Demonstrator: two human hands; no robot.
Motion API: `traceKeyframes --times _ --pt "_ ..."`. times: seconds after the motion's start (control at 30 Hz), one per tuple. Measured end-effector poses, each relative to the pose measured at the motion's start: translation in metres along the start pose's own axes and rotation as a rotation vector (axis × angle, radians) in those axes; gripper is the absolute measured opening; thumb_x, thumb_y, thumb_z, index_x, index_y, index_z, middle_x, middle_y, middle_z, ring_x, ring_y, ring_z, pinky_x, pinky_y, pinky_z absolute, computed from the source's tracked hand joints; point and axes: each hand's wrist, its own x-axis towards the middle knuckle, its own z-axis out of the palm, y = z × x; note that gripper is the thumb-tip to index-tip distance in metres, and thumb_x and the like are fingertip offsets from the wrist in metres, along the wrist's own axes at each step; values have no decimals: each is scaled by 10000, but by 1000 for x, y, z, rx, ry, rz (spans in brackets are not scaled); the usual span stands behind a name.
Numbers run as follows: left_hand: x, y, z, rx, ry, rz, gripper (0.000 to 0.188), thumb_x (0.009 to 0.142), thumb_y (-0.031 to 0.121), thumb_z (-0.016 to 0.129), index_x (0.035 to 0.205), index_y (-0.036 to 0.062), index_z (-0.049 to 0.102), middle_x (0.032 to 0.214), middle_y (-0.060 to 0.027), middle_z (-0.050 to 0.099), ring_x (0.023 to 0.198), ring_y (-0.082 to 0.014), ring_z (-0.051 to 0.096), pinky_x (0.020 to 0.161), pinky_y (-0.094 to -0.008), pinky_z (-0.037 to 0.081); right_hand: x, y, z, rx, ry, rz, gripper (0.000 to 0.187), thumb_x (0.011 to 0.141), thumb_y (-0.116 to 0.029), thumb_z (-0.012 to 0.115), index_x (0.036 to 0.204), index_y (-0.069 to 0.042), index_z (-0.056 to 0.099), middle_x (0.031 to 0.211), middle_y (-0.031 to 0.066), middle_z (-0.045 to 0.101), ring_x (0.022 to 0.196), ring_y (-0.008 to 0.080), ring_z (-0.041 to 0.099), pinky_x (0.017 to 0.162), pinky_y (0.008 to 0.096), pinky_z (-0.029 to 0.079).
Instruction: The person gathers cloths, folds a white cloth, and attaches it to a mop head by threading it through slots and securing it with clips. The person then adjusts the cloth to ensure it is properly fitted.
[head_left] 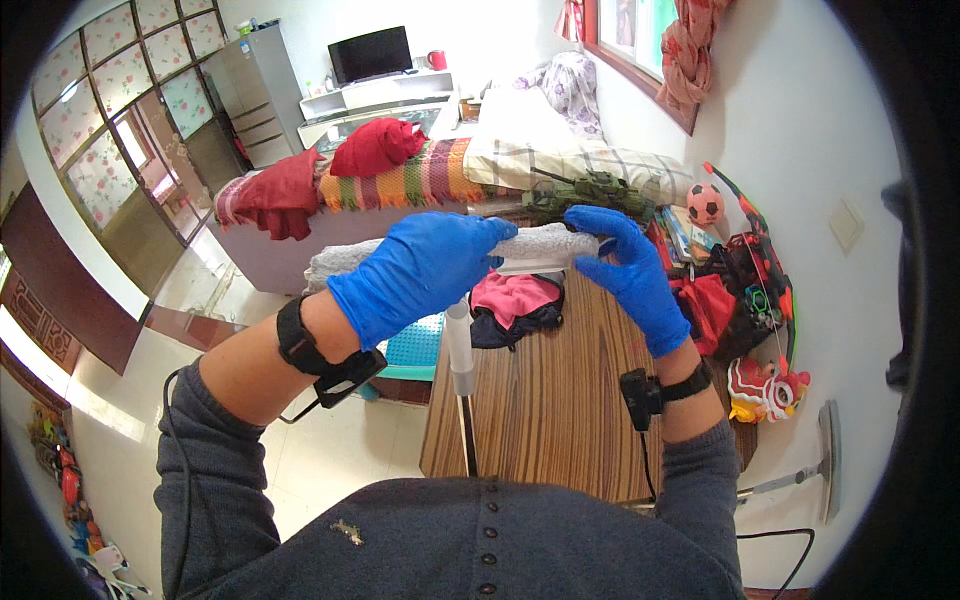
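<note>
Both my hands wear blue gloves and are raised in front of me at a flat mop head with a fluffy grey-white pad (552, 243). My left hand (425, 265) is wrapped over the middle of the head, its fingertips on the pad. At the right end, my right hand (625, 265) pinches the pad's edge between thumb and fingers. Below the head, the mop pole (460, 350) runs down toward my body, pale at the top and dark lower down. The pad's left end (335, 262) sticks out past my left wrist.
Below stands a brown wood-grain table (545, 410) with a pink and black cloth (515, 300). A turquoise stool (412, 350) is left of it. Toys, books and a small ball (705, 203) crowd the right side. Behind is a sofa (265, 250) with draped blankets.
</note>
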Motion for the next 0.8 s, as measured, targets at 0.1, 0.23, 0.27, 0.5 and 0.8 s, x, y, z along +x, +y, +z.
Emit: traceKeyframes --times 0.1,0.23,0.27,0.5,0.8 --pt "2 -3 -1 -73 27 69 394 857 162 655 1244 109 611 910 -178 693 805 -324 695 696 -397 562 1 3 -3 -223 7 -45 353 799 1 734 1138 -81 679 1127 16 632 966 146 587 847 263 464" --pt "0 -6 -3 -95 18 89 404 859 142 643 1255 77 597 896 -205 685 791 -340 688 690 -413 557 3 13 0 -340 64 -231 338 788 34 737 1093 -99 674 1034 16 626 918 138 583 802 263 473" --pt "-1 -6 -3 -95 15 85 403 862 133 638 1259 76 594 895 -208 684 790 -341 687 690 -414 556 4 16 2 -317 82 -267 337 787 47 734 1081 -103 668 1028 22 624 929 141 589 813 266 480" --pt "-1 -10 -2 -103 16 112 410 876 91 615 1284 71 577 879 -213 681 782 -340 686 689 -412 555 12 34 5 21 63 -314 320 739 122 709 945 -93 592 1098 64 601 1044 178 598 915 302 497" --pt "-1 -14 1 -100 3 116 447 860 64 610 1305 74 567 854 -205 680 756 -327 688 658 -404 558 2 39 1 412 95 -58 277 764 115 698 917 -93 597 1131 85 612 1063 203 604 912 338 518"
